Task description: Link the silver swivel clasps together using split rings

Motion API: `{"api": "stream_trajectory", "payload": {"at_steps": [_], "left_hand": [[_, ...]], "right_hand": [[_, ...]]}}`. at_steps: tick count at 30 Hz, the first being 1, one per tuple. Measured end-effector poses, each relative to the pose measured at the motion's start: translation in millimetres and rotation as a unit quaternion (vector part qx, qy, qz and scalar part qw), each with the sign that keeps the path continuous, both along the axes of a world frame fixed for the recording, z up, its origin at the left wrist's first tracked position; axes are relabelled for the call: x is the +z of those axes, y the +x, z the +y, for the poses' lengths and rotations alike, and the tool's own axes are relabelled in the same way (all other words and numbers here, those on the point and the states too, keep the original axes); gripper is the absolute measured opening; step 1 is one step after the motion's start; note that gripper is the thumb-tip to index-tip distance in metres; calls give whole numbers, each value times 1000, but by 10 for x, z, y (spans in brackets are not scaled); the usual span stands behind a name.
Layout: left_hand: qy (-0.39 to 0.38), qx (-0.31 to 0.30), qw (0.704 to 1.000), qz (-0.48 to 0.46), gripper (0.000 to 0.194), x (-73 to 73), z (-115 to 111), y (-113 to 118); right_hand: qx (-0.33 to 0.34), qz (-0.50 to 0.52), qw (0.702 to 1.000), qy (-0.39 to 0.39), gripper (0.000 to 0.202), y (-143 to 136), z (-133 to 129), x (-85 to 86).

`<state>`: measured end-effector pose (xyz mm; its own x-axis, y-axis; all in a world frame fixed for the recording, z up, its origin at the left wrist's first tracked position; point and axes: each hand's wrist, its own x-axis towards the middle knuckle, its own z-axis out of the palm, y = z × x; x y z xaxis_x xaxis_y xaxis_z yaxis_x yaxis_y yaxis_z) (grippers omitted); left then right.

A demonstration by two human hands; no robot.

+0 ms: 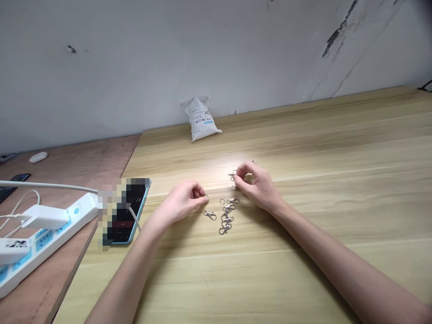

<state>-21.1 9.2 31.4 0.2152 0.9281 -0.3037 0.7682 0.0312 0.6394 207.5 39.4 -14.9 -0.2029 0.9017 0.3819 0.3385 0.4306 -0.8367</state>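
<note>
My left hand (185,200) pinches a small metal ring (207,196) between thumb and fingertips, just above the table. My right hand (254,182) is closed at the fingertips on a small silver swivel clasp (231,174), whose end sticks out to the left. Close under those fingers lie several split rings (234,187), partly hidden by the hand. Between my hands a loose ring (222,201) rests beside a column of several swivel clasps (227,219). One clasp with a ring (209,215) lies apart, just below my left fingertips.
A white plastic packet (202,119) stands near the wall at the back of the wooden table (320,148). To the left lie a phone (130,211) with a cable across it and a white power strip (50,243) with plugged-in chargers. A small white case (38,157) is farther back.
</note>
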Motion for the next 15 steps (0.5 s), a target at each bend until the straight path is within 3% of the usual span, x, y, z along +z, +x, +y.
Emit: {"api": "stream_trajectory", "payload": {"at_steps": [15], "left_hand": [[-80,-2,996,28,22,26,125,20]], "right_hand": [[8,-3,1000,2,8,-1,5,-20]]}}
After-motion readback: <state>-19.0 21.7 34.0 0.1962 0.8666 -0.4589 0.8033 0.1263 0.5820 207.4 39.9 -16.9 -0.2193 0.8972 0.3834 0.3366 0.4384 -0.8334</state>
